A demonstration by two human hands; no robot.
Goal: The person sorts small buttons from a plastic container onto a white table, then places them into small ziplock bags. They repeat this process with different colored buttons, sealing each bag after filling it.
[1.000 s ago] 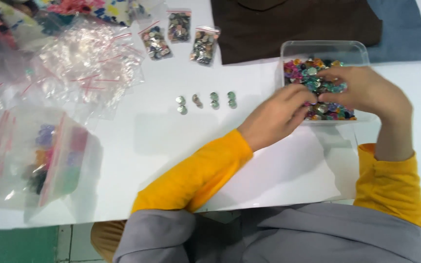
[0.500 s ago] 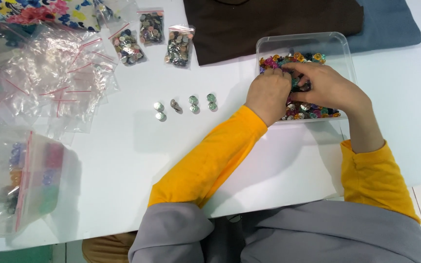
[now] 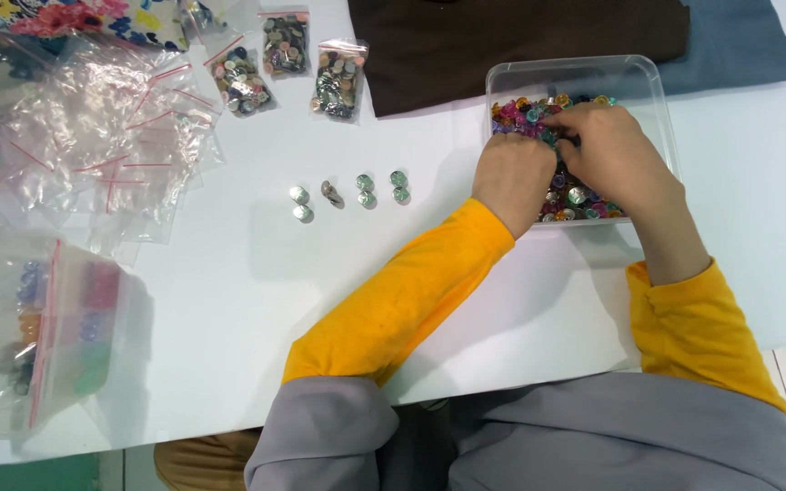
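Both hands [image 3: 561, 159] curled, knuckles up, fingertips in clear bead box [image 3: 648, 82]

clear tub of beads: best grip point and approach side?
Grip the tub by its far rim and right wall, coming from the right. Those edges are bare: the left hand and right hand fill the near-left part, both down in the beads. It sits flat and open-topped on the white table, so fingers can likely pinch the thin wall from above.
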